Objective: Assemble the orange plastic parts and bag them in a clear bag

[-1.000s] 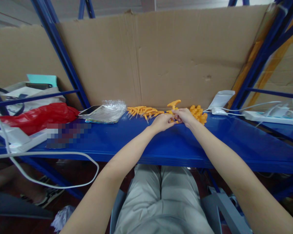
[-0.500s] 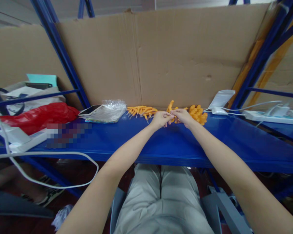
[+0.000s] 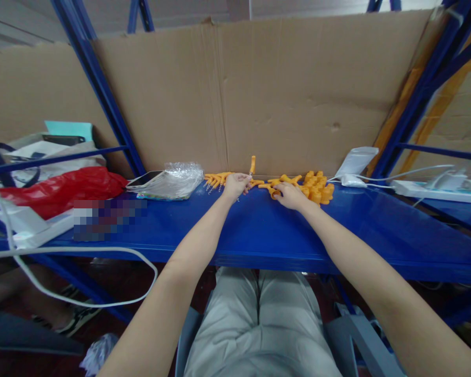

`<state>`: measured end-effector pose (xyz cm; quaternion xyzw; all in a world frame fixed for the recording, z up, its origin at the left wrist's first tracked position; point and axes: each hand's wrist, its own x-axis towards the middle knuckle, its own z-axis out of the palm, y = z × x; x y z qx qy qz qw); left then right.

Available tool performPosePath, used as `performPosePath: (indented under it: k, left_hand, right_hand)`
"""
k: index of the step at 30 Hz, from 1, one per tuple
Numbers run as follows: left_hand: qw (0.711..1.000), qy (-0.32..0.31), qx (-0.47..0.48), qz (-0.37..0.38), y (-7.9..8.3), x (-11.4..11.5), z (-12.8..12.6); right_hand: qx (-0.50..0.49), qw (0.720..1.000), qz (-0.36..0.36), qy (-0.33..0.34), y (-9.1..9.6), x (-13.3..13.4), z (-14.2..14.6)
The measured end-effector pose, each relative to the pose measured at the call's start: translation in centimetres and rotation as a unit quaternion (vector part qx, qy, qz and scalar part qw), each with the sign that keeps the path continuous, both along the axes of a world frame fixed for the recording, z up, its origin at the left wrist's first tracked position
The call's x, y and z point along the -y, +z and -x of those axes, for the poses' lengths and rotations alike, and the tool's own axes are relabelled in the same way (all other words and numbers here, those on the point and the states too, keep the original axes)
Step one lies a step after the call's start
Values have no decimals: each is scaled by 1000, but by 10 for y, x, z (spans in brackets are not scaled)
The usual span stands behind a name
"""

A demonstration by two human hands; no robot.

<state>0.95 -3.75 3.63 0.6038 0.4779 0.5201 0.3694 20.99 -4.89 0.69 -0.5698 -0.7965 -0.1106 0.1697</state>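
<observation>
My left hand (image 3: 236,186) is closed in a pinch on the small chain of an orange finger-shaped piece (image 3: 253,165), which stands up above the fingertips. Partly behind that hand lies a row of orange pieces with small metal chains (image 3: 216,179). My right hand (image 3: 292,197) rests low over the blue table, thumb and fingers around a short orange piece with a round end (image 3: 275,193). More orange branching pieces (image 3: 288,179) lie just beyond the right hand. Beside it, on the right, is a cluster of orange pieces standing close together (image 3: 317,187).
Cardboard (image 3: 282,94) walls off the back of the blue table (image 3: 267,235). On the left are clear plastic bags (image 3: 180,183), a phone (image 3: 145,179), a red bag (image 3: 70,188) and a white cable (image 3: 102,248). A white power strip (image 3: 435,188) lies at the right.
My hands have parted. The left has moved left with the orange piece and its chain; the right has come down onto another orange piece.
</observation>
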Motion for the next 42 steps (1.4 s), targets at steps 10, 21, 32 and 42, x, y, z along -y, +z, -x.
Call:
performPosePath:
  k: [10,21,32,42]
  left_hand:
    - [990,66,-111,49,-21,-21,19]
    - [988,58,-127,64,-21,-13,12]
    - [985,32,-154,70,-24,-15,6]
    - [961,-35,-270,-49,-35,-27,2]
  right_hand:
    - [-5,998,64,-13,-2,10,10]
    - [-33,999,27,-26,6,18,19]
    - [-110,993,-30,-34,5,14,14]
    - [-154,987,-36,-41,2,4,7]
